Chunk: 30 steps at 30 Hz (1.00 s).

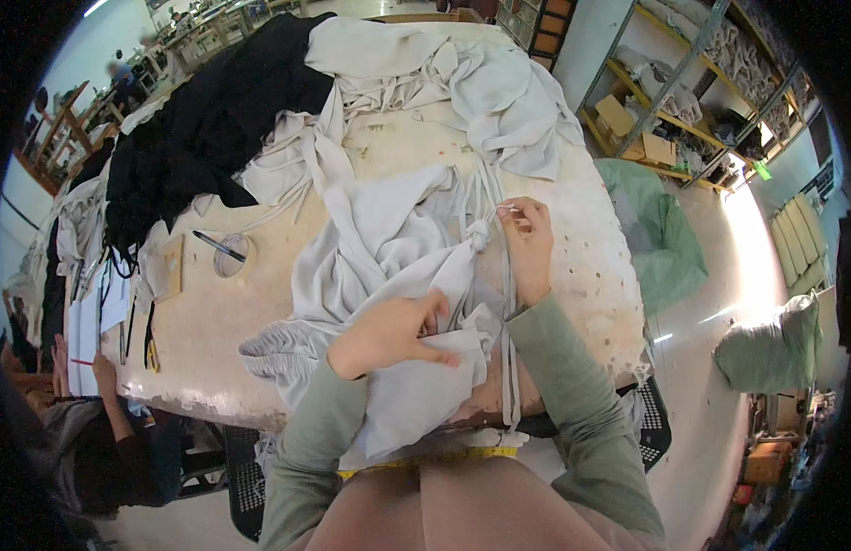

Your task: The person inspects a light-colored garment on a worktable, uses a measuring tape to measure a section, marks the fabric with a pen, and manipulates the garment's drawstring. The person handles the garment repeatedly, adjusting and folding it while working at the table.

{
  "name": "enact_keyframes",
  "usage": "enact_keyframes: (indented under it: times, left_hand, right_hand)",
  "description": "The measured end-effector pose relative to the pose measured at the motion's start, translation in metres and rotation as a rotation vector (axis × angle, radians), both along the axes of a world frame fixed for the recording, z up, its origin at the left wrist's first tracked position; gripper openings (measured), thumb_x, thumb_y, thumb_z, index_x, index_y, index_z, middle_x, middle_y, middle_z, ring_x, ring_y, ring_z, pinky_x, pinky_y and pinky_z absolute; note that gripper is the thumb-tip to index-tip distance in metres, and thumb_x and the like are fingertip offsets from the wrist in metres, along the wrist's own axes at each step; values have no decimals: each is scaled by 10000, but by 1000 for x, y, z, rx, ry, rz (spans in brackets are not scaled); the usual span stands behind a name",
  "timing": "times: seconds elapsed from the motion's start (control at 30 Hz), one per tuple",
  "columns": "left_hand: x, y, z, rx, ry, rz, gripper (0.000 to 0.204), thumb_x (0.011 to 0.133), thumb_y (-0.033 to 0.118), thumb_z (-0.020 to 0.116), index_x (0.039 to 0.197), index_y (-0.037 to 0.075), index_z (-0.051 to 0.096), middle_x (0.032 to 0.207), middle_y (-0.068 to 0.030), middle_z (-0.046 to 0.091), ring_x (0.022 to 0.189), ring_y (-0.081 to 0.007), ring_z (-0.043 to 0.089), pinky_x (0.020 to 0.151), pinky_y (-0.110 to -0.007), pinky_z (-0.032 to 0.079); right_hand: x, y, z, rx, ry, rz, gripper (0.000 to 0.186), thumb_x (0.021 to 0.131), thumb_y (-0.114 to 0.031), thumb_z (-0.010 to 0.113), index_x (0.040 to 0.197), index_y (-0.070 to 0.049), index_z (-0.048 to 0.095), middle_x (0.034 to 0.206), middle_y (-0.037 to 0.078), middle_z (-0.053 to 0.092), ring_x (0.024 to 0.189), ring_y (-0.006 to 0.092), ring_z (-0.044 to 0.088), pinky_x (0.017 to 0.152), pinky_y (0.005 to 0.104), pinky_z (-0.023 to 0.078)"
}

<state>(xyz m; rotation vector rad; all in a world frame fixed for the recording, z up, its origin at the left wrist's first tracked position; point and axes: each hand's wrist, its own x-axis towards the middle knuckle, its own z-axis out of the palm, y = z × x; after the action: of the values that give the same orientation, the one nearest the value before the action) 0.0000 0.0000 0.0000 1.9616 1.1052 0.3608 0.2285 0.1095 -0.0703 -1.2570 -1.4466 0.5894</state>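
A pale grey garment with a gathered elastic edge lies crumpled in front of me. Thin fabric strips of the same colour run from its right side, bunched in a knot. My right hand pinches a thin fabric strip between thumb and fingertips, just right of the knot. Long strips hang past my right wrist toward the table's near edge. Over the lower part of the garment rests my left hand, thumb and fingers apart with nothing between them.
Black cloth and more pale fabric cover the table's far side. A tape roll with a pen lies left. At the left edge another person's hand holds a red pen over papers. A green bag stands right; shelves are beyond.
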Motion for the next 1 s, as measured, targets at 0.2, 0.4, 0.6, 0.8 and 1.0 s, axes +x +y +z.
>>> enact_keyframes:
  times: [0.2,0.4,0.6,0.8,1.0]
  left_hand:
    - [-10,4,-1,128,-155,67,298,832,227,690,981,-16,608,832,-126,617,817,-185,592,745,-318,458]
    - [-17,12,3,97,-447,315,305,848,105,661,1108,-32,580,852,-73,620,822,-111,529,773,-267,440]
    - [-10,14,-2,-41,-529,424,209,896,145,645,1038,-5,613,842,3,616,749,-43,497,679,-204,405]
    - [-10,17,-6,3,-532,475,145,888,139,654,965,19,629,773,35,583,695,-11,468,608,-177,374]
    - [-9,17,-5,217,-471,558,123,870,123,661,922,18,628,738,42,575,671,-25,474,606,-189,384]
  right_hand:
    - [-10,-11,18,82,264,-74,150,872,-178,642,918,-35,650,958,49,603,826,144,555,747,279,432]
    - [-19,-37,31,-424,311,685,151,912,-180,601,973,-46,634,869,-17,598,818,85,484,772,233,376]
    - [-36,-57,37,-298,170,764,177,886,-166,637,1007,-37,636,944,-8,614,858,80,500,818,245,383]
    - [-38,-58,35,-227,295,795,314,870,-125,610,1166,-46,543,972,-12,582,873,102,496,876,258,368]
    - [-37,-56,38,-47,216,601,206,857,-160,630,1017,-46,572,871,-26,524,822,105,448,832,254,353]
